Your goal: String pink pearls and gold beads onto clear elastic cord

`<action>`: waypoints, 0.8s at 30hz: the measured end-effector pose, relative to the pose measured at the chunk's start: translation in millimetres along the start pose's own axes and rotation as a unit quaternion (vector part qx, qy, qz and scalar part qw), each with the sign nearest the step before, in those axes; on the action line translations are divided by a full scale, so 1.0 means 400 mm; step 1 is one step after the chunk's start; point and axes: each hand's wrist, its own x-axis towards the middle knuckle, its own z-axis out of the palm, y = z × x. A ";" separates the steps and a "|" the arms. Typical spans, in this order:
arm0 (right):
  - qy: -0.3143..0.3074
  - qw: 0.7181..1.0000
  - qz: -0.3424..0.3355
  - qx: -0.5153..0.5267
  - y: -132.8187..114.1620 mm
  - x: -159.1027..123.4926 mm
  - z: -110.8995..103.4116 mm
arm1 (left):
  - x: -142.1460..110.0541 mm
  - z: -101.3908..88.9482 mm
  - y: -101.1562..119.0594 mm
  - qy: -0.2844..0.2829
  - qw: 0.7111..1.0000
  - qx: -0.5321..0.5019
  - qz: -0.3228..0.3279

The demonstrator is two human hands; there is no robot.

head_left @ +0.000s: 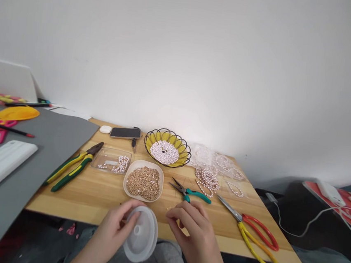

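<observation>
The left hand [119,225] grips a white spool [141,234], thumb across its face; the right hand [191,228] curls inward, fingertips pinched together.

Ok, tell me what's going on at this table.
The person's left hand holds a translucent white plastic spool. The right hand is pinched beside it; what it grips, if anything, is unclear. Just beyond them, a cream dish of small gold beads and teal-handled metal pliers lie on the wooden table.

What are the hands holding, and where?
The left hand holds a white plastic spool by its upper left rim, thumb on the near face. Whether the right hand holds anything small, I can't tell.
</observation>
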 end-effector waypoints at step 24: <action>-0.132 0.795 0.312 0.503 -0.102 -0.052 0.160 | -0.005 0.062 0.000 0.155 0.883 -0.437 -0.071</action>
